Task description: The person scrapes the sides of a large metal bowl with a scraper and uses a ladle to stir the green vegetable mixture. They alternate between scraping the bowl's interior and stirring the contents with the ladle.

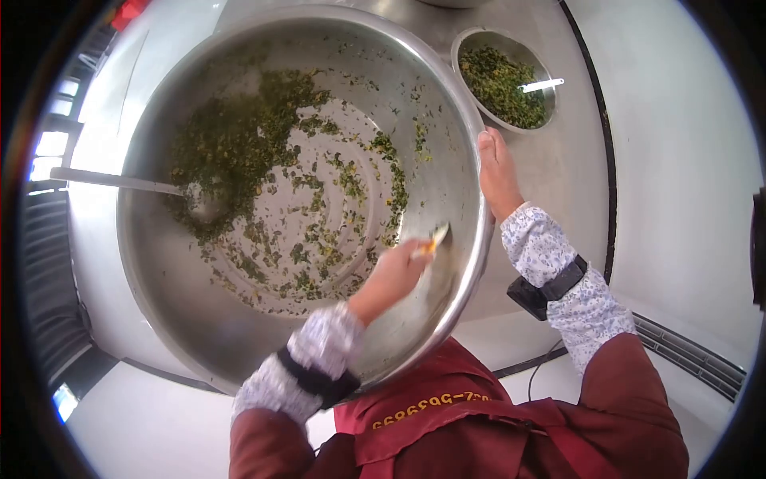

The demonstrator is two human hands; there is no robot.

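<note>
A large steel basin [435,76] fills the middle of the view, tilted toward me. Chopped green and yellow vegetables [239,144] are heaped at its far left, with bits scattered over the bottom. Inside the basin, my left hand [392,275] is closed around a small scraper [436,238] with white and orange-yellow parts. It is at the near right wall and somewhat blurred. My right hand [499,177] grips the basin's right rim, some fingers hidden. A long-handled ladle [116,180] leans over the left rim, its round head in the vegetables.
A smaller metal bowl [511,40] of chopped greens stands beyond my right hand, with a white-handled utensil [544,85] in it. Both vessels are on a metal table [570,160] with a dark edge. A pale wall or panel [678,144] lies to the right.
</note>
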